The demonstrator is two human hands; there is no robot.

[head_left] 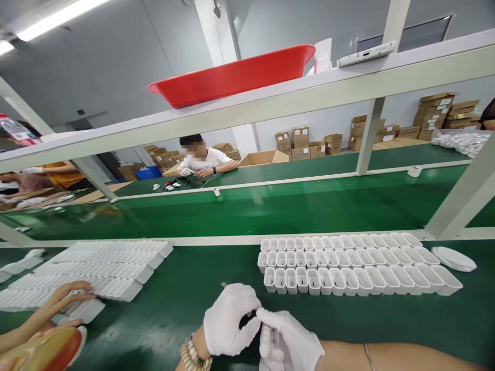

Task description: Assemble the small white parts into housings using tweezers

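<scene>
Both my hands wear white gloves and meet low in the middle, above the green mat. My left hand (pixel 231 320) is curled, its thumb and fingers pinched toward the right hand's fingertips. My right hand (pixel 288 341) is closed too, its forefinger pressed against the left hand's. Whatever small thing sits between them is hidden by the gloves. Just beyond the hands stand three rows of small white open-topped cases (pixel 348 268), side by side. A bead bracelet (pixel 195 356) is on my left wrist.
Further rows of white cases (pixel 104 265) lie at the left, where another person's bare hand (pixel 58 304) rests on them beside an orange-yellow object (pixel 46 350). A white oval lid (pixel 453 258) lies at the right. Beyond a white frame, a seated person works; a red tub (pixel 232 77) sits overhead.
</scene>
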